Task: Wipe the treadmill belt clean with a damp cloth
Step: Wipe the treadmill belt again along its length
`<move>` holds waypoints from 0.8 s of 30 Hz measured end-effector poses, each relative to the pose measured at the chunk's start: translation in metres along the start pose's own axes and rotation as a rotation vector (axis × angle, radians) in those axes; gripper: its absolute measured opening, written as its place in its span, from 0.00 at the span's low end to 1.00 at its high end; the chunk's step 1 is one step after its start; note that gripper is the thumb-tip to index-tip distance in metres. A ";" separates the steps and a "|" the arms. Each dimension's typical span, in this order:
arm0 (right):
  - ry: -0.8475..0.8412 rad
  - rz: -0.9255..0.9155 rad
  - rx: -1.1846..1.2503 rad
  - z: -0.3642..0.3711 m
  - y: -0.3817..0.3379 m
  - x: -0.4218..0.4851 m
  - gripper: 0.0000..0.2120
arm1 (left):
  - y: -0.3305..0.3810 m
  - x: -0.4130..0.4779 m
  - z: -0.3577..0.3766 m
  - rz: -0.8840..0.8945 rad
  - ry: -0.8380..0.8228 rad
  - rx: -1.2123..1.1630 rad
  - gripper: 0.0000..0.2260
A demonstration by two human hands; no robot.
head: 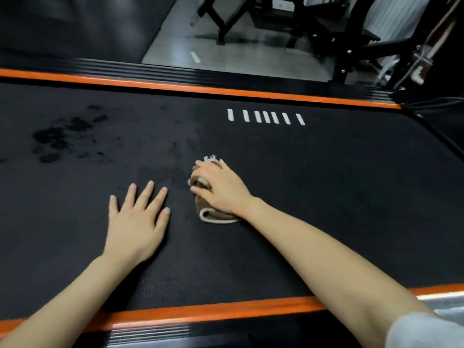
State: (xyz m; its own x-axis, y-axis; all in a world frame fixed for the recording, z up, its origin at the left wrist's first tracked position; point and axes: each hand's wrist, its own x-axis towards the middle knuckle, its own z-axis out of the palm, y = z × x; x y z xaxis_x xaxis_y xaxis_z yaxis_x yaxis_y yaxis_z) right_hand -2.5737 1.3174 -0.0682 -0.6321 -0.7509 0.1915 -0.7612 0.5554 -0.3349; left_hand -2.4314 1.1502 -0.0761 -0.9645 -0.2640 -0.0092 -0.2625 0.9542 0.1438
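Observation:
The black treadmill belt [313, 184] fills the middle of the view, with dark damp patches [57, 139] on its left part. My right hand [221, 189] grips a bunched brown cloth with a white edge [213, 217] and holds it down on the belt near the centre. My left hand [138, 222] lies flat on the belt just left of the cloth, fingers spread and straight, holding nothing.
Orange side rails run along the far edge [200, 90] and the near edge [200, 313] of the belt. A row of white stripes [266, 118] marks the belt's far side. Black gym equipment frames [339, 41] stand on the grey floor beyond.

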 end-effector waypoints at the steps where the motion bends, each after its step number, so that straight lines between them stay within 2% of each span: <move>1: 0.026 0.026 -0.006 0.005 0.004 0.017 0.13 | -0.001 0.001 -0.001 0.007 -0.009 0.002 0.37; 5: 0.094 0.101 -0.001 0.013 0.012 0.067 0.17 | -0.010 0.007 -0.009 0.031 -0.004 -0.012 0.39; 8: 0.106 0.090 -0.003 0.017 0.015 0.075 0.19 | -0.019 0.013 -0.013 -0.004 -0.019 -0.014 0.39; 10: 0.091 0.071 -0.008 0.016 0.016 0.074 0.19 | -0.029 0.019 -0.017 -0.041 -0.033 -0.009 0.35; 12: 0.078 0.074 -0.023 0.014 0.014 0.073 0.17 | -0.039 0.026 -0.022 -0.060 -0.020 0.010 0.26; 14: 0.076 0.077 -0.055 0.011 0.004 0.067 0.15 | -0.048 0.034 -0.026 -0.050 0.015 0.041 0.23; 16: 0.070 0.008 -0.029 0.009 -0.016 0.046 0.14 | -0.056 0.045 -0.028 -0.025 0.022 0.066 0.23; 20: -0.032 -0.290 0.047 0.010 -0.054 -0.022 0.17 | -0.069 0.085 -0.029 0.026 0.028 0.071 0.24; 24: -0.074 -0.255 -0.020 0.013 -0.037 -0.002 0.18 | -0.076 0.125 -0.025 0.082 0.030 0.089 0.24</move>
State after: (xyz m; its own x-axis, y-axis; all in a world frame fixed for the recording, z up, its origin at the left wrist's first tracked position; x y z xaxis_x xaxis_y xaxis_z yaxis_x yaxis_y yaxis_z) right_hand -2.5421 1.2940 -0.0686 -0.4081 -0.8910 0.1989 -0.8975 0.3517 -0.2659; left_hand -2.5310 1.0413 -0.0633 -0.9819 -0.1875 0.0283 -0.1858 0.9811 0.0542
